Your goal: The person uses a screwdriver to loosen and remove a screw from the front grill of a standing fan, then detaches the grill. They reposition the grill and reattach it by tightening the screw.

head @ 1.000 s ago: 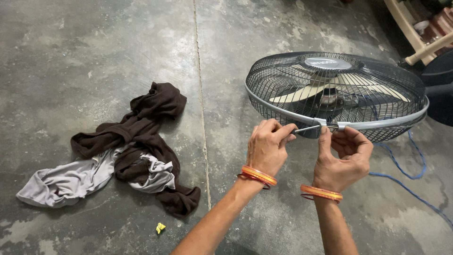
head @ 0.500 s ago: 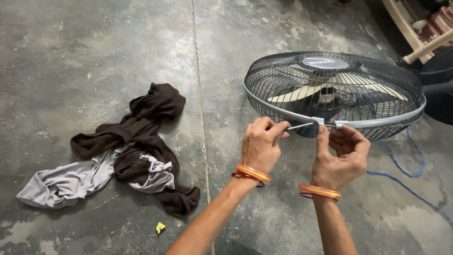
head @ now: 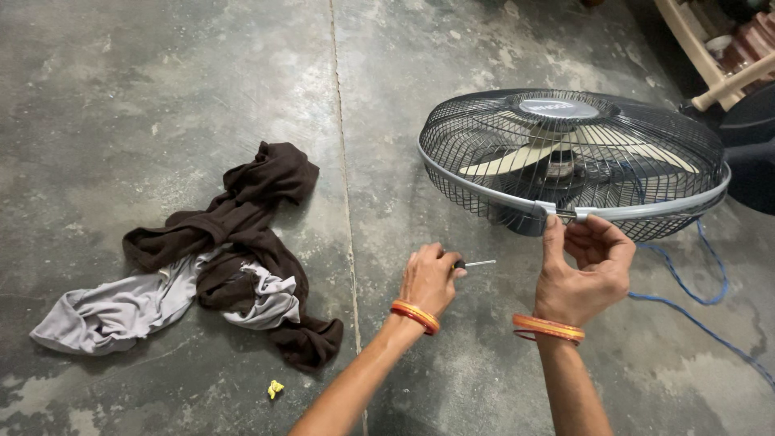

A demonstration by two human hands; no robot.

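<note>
Grey concrete floor [head: 161,81] bears fan [head: 573,161], crumpled cloths [head: 218,258].

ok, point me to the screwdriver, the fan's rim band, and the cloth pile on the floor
screwdriver [head: 478,263]: head view, on the bare metal shaft past the left hand.
rim band [head: 484,189]: head view, on the grey band's front left stretch.
cloth pile [head: 242,222]: head view, on the dark brown fabric.

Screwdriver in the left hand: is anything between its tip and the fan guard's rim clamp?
Nothing visible. The screwdriver in the left hand points across bare floor toward the rim clamp, which the right hand pinches from below.
</note>
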